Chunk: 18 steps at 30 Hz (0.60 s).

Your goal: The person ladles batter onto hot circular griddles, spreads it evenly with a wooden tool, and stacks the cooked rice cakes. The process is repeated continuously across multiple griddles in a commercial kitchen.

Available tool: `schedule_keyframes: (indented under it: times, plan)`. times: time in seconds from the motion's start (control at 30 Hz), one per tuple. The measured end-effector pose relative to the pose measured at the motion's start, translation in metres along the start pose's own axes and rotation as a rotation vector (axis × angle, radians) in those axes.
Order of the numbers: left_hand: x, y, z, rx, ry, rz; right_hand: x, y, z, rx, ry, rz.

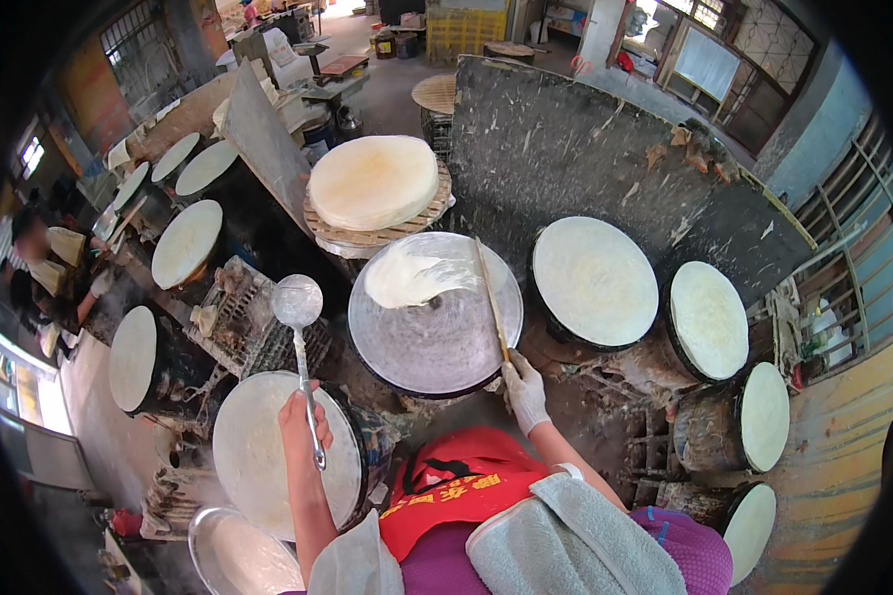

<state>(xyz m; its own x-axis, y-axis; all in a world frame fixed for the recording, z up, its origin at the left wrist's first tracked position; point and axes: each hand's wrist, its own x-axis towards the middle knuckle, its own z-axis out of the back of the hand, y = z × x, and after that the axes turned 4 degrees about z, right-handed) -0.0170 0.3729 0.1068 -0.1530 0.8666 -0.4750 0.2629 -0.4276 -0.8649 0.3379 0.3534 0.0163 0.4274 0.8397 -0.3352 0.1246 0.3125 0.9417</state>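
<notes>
My left hand (301,424), bare, grips the handle of a metal ladle (298,301) smeared with pale batter, held over a round griddle covered by a pale sheet (257,446). In my right hand (525,390), in a white glove, is a long thin wooden stick (491,301) that lies across the right part of the middle griddle (431,349). White batter (409,279) is smeared in a curved patch on the far left part of that griddle. A metal basin of pale batter (245,554) stands at the lower left, partly out of view.
Behind the griddle, a stack of round pale sheets (373,182) rests on a slatted wooden round (424,219). More covered griddles (595,282) curve round on the right, others on the left. A dark upright panel (565,141) stands beyond. A co-worker (52,275) is at the far left.
</notes>
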Motion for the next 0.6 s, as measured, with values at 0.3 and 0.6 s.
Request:
schedule_keyframes:
  times: [0.3,0.6]
  plan:
    - [-0.017,0.012,-0.005,0.027,-0.004,0.020,0.025,0.020,-0.029,-0.006,0.273,0.028]
    - [-0.054,0.034,-0.035,-0.058,-0.127,0.004,0.080,0.021,-0.013,-0.233,0.640,0.143]
